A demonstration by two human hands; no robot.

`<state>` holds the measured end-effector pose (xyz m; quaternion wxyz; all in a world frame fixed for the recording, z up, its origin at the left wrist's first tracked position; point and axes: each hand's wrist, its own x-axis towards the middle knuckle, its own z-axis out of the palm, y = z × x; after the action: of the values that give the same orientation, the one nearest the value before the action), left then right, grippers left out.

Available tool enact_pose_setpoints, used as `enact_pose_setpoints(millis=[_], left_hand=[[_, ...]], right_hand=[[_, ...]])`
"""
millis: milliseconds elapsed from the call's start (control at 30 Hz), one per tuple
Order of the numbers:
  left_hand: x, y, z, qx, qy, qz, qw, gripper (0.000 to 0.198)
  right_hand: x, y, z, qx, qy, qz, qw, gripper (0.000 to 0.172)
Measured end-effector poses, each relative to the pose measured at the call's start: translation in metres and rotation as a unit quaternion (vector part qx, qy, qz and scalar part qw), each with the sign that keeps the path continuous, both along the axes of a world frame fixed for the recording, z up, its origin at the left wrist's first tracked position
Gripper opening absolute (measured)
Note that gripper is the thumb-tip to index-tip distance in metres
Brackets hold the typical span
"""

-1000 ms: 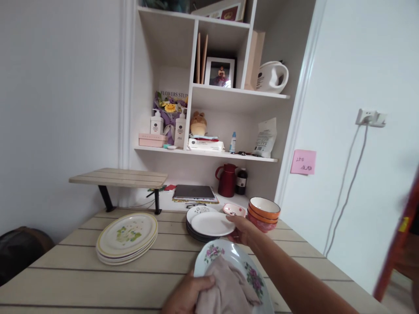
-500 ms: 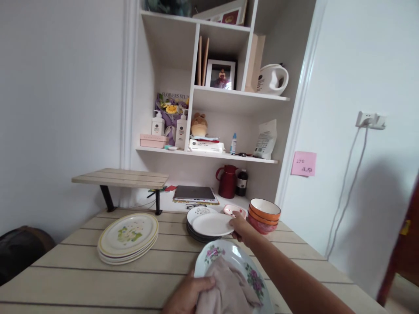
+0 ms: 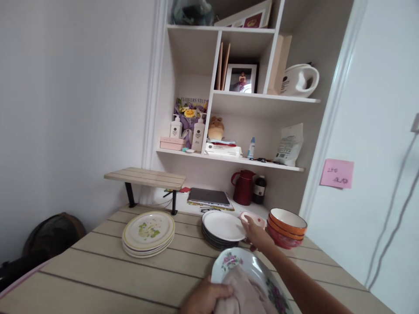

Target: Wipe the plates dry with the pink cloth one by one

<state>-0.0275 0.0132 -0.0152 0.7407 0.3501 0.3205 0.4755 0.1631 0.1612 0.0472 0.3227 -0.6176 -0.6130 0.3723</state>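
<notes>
My right hand (image 3: 255, 231) reaches out to the right rim of a white plate (image 3: 222, 225) that lies on top of a stack of dark plates (image 3: 212, 238) in the middle of the wooden table (image 3: 108, 274). Its fingers rest at the plate's edge; whether they grip it I cannot make out. My left hand (image 3: 203, 299) presses a beige cloth (image 3: 242, 295) into a flowered plate (image 3: 235, 264) at the table's near edge, fingers closed on the cloth.
A stack of green-patterned plates (image 3: 149, 230) sits to the left. Stacked orange bowls (image 3: 287, 224) and a small pink dish (image 3: 253, 216) stand right of the white plate. Behind are a low wooden riser (image 3: 145, 178), a red jug (image 3: 244, 187) and shelves.
The white plate has come down from a tilted hold to lie flat on the dark stack. The camera has turned left. My left hand stays on the cloth.
</notes>
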Motion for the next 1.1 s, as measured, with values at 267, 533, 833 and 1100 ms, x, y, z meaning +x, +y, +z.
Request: enact_pose_setpoints(millis=[267, 533, 833, 1100], left_hand=[[0.003, -0.003, 0.007, -0.036, -0.025, -0.008, 0.999, 0.041], [0.0, 0.007, -0.012, -0.055, -0.045, -0.017, 0.997, 0.054], [0.004, -0.003, 0.005, -0.103, -0.055, -0.014, 0.993, 0.053], [0.009, -0.006, 0.013, -0.11, -0.068, -0.032, 0.991, 0.051]], right_hand=[[0.025, -0.014, 0.017, 0.059, -0.086, 0.071, 0.992, 0.016], [0.009, -0.017, 0.004, 0.093, -0.086, 0.124, 0.984, 0.018], [0.031, -0.07, 0.008, 0.178, -0.019, 0.033, 0.983, 0.028], [-0.006, -0.161, -0.011, 0.191, -0.217, 0.244, 0.926, 0.074]])
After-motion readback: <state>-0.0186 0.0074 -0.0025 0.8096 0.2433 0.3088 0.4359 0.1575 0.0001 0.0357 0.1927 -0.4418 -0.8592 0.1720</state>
